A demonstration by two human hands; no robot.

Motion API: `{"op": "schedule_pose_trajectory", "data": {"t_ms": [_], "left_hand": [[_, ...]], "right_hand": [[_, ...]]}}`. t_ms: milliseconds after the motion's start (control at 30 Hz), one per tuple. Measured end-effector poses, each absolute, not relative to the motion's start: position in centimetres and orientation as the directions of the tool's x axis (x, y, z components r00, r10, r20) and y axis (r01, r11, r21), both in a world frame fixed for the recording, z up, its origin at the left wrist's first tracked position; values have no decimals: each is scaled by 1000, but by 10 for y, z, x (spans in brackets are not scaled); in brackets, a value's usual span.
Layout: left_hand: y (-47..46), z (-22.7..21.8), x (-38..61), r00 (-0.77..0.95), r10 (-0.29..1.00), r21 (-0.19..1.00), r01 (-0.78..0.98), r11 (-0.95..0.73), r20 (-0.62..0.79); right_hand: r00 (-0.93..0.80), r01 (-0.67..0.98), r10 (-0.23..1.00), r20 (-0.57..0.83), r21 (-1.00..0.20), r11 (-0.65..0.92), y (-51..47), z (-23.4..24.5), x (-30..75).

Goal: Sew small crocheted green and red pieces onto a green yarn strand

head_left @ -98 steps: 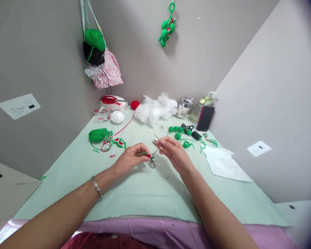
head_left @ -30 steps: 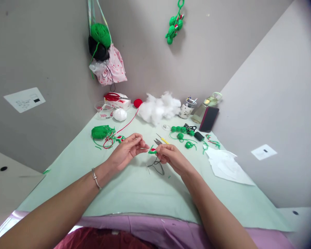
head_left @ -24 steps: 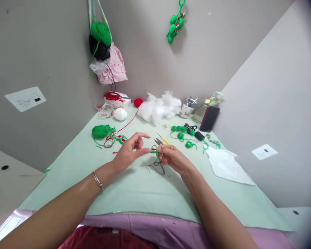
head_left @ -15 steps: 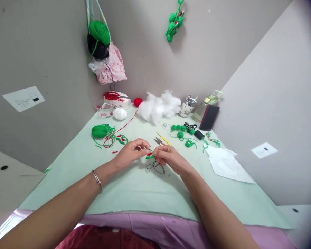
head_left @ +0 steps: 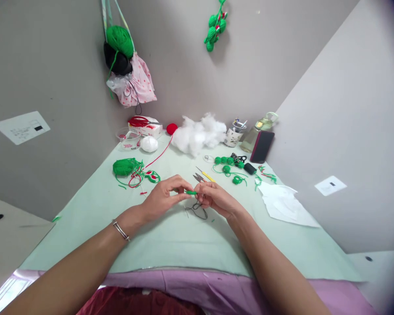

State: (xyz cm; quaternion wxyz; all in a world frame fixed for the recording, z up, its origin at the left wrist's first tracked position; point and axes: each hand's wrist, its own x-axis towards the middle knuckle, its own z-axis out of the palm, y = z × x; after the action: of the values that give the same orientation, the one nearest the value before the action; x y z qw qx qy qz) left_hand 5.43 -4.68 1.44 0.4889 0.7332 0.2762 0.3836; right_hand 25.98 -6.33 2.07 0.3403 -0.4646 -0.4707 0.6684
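Between my hands is a small green crocheted piece (head_left: 191,192), its narrow edge turned up so the red part is out of sight. My left hand (head_left: 167,194) pinches its left end between thumb and fingers. My right hand (head_left: 215,197) is closed on its right end, with the fingertips partly hidden. Dark thread (head_left: 197,211) hangs in loops below my right fingers, down to the table. Just beyond my hands lie small scissors (head_left: 198,177) and a yellow-handled crochet hook (head_left: 207,176).
Green yarn (head_left: 126,166) and red-and-green crocheted pieces (head_left: 153,176) lie left. White stuffing (head_left: 200,134) is heaped at the back. Green crocheted balls (head_left: 226,169), a black thread spool (head_left: 250,169), a phone (head_left: 262,146) and white paper (head_left: 282,203) are on the right.
The crocheted piece has turned from showing its red-and-white face to showing a green edge. My left fingers have shifted their hold on it. The whole view has moved slightly.
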Motion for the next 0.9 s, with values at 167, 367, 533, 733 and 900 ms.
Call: {"op": "schedule_pose_trajectory", "data": {"t_ms": [167, 367, 533, 733, 900], "left_hand": [[-40, 10, 53, 463, 883, 994, 29, -109, 83], [-36, 9, 51, 436, 900, 996, -75, 56, -17], [-38, 12, 52, 433, 901, 987, -125, 97, -34], [-38, 13, 52, 424, 905, 982, -151, 113, -38], [-37, 12, 52, 409, 912, 975, -184, 124, -38]], "right_hand": [[-246, 142, 968, -47, -990, -12, -71, 33, 259], [-108, 294, 978, 178, -934, 202, -75, 37, 261], [-76, 502, 937, 340, -799, 331, -79, 34, 255], [-213, 678, 860, 463, -564, 472, -84, 34, 251], [-240, 729, 854, 462, -495, 473, -83, 32, 253]]}}
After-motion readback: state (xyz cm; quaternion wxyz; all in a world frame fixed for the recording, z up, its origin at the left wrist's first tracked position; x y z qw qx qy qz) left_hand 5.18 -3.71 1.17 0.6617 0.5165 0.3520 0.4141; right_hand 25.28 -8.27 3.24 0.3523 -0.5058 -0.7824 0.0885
